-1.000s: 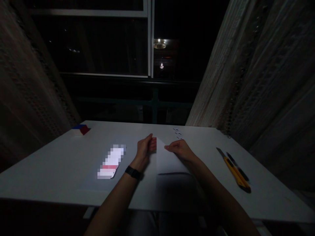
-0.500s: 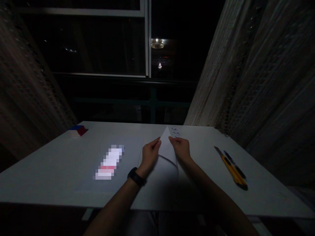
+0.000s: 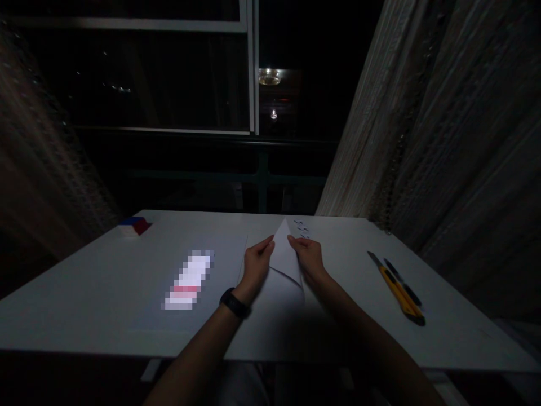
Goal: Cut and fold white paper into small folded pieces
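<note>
A white sheet of paper [image 3: 284, 260], folded over into a pointed tip at its far end, is held between both hands above the table. My left hand [image 3: 257, 264], with a dark band on the wrist, pinches its left edge between thumb and fingers. On the other edge, my right hand [image 3: 309, 256] is closed the same way, thumb on top. A loose flap of the paper curves down toward me below the hands. Dark marks [image 3: 301, 228] show just beyond my right hand; I cannot make out what they are.
On the white table [image 3: 101, 316], a pixelated bright screen [image 3: 189, 280] lies on a pale sheet at the left. A blue, red and white cube [image 3: 134, 225] sits at the far left. At right lie a yellow utility knife [image 3: 397, 290] and a dark pen [image 3: 403, 282]. Curtains [image 3: 359, 124] hang behind.
Both hands and the paper have shifted very slightly to the left. The grip on the paper and the fold look the same.
</note>
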A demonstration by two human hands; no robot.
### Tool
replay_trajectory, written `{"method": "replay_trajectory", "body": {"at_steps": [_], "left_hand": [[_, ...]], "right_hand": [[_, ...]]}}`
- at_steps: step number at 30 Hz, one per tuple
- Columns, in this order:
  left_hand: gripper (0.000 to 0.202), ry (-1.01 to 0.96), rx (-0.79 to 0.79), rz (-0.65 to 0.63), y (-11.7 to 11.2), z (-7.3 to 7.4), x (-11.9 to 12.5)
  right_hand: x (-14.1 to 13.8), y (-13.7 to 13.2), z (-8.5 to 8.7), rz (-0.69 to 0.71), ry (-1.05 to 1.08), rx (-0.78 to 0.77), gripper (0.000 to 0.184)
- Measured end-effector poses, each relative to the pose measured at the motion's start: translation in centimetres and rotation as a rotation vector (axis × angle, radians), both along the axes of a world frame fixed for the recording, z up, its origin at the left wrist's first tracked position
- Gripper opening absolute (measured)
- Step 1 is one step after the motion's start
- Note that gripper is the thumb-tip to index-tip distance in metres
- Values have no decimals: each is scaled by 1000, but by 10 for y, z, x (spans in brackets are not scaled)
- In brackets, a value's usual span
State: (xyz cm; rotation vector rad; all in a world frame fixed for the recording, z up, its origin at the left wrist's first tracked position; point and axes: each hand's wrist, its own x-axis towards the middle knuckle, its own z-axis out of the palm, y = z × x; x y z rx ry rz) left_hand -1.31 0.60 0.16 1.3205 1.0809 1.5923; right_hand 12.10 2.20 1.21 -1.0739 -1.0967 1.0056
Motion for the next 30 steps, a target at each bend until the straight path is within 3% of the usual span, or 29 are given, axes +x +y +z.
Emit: {"method": "replay_trajectory", "body": {"at_steps": [10, 18, 30], "left_hand": [[31, 14, -3, 67, -1, 2, -1], [40, 14, -29, 47, -1, 3, -1], [35, 25, -19, 60, -2, 4, -1]], "right_hand": [[-4, -4, 3, 18, 20, -24, 35], [-5, -5, 2, 55, 123, -80, 34], [-6, -6, 0, 47, 106, -95, 34]]}}
